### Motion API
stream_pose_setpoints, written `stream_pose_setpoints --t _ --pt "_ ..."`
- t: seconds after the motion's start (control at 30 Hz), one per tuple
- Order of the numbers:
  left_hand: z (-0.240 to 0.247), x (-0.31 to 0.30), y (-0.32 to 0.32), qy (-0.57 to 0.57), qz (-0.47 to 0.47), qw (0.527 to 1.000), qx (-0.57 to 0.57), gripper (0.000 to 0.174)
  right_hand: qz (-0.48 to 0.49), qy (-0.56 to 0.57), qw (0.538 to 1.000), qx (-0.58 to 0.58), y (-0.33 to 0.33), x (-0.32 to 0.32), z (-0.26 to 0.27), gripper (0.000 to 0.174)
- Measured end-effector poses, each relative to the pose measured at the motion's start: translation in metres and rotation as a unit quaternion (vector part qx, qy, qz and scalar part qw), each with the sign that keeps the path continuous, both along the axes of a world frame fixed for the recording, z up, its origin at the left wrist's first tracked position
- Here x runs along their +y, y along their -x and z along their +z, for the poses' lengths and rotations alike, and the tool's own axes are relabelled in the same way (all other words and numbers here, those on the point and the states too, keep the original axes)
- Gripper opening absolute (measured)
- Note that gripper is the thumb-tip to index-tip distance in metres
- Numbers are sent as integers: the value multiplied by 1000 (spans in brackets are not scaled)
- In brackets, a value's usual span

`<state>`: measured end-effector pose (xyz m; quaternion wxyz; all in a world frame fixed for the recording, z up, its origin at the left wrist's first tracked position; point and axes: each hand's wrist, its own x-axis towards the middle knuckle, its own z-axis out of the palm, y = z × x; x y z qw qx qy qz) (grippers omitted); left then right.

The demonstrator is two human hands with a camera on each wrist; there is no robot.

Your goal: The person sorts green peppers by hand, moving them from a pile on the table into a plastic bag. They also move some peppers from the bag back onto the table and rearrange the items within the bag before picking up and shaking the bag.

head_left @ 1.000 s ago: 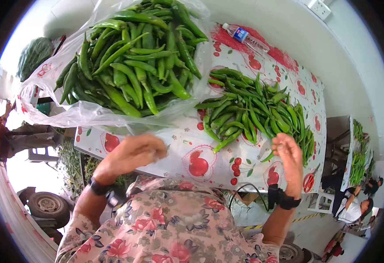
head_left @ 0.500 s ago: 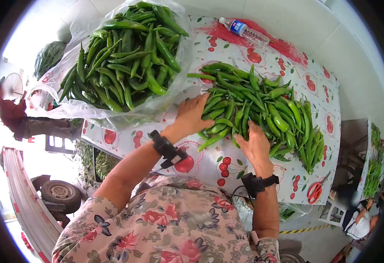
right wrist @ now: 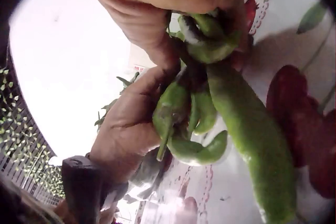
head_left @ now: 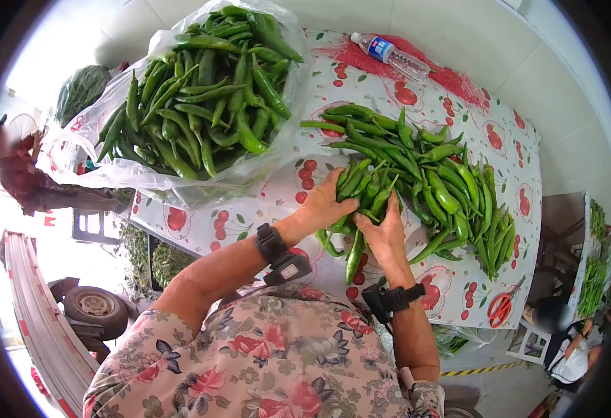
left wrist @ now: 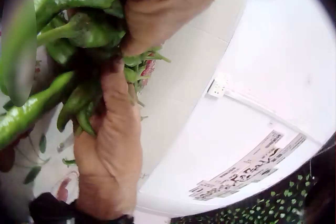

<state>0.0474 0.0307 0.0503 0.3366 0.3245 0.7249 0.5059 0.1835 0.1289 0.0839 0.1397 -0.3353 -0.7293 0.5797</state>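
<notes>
Both hands grip a bunch of green peppers (head_left: pixel 364 184) between them, over the near edge of a loose pile of green peppers (head_left: pixel 452 188). The left hand (head_left: pixel 323 205) closes round the bunch from the left, and the right hand (head_left: pixel 387 240) from the right, thumbs close together. In the right wrist view, one long pepper (right wrist: pixel 252 140) hangs below the curled fingers, with shorter curved ones beside it. The right hand (left wrist: pixel 110 145) also shows in the left wrist view, its thumb against the bunch. Some fingers are hidden behind the peppers.
A clear plastic bag (head_left: pixel 75 157) heaped with green peppers stands at the table's left. Red mesh (head_left: pixel 452 78) and a plastic bottle (head_left: pixel 392 56) lie along the back. Red-handled scissors (head_left: pixel 502 306) rest near the right edge of the fruit-patterned tablecloth (head_left: pixel 235 226).
The hands came from apart near the table's front edge to the pile's left end, then closed together round a bunch of peppers and drew it slightly toward the body.
</notes>
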Motion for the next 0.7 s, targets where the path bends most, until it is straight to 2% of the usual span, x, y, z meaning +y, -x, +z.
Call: stream_pose_setpoints --t 0.03,0.13,0.2,0.23,0.3,0.37,0.4,0.5,0.53,0.7 --pt "-1 1 0 -21 8 999 -29 77 -2 5 1000 12 1 -1 0 74" --pt "4 0 2 19 12 1000 16 73 4 27 998 57 5 -1 -2 71" --pt "18 -2 3 35 -11 996 -83 68 -17 54 997 52 5 4 -21 69" --pt "16 -2 2 -3 0 997 -76 67 -26 141 986 84 8 0 -12 69" --pt "6 1 0 -76 9 995 -68 66 -16 76 993 93 9 2 -11 69" --pt "36 0 2 -102 17 992 -67 65 -31 43 993 105 9 0 8 69" --pt "53 0 1 -114 17 991 -69 65 -24 66 991 111 13 0 27 69" --pt "85 1 12 -177 43 983 9 63 6 -32 984 172 28 3 66 69" --pt "108 -2 17 -161 57 984 47 63 13 -54 982 178 37 1 87 68" --pt "183 -30 69 -299 98 945 86 65 71 -104 953 276 101 -14 158 63"
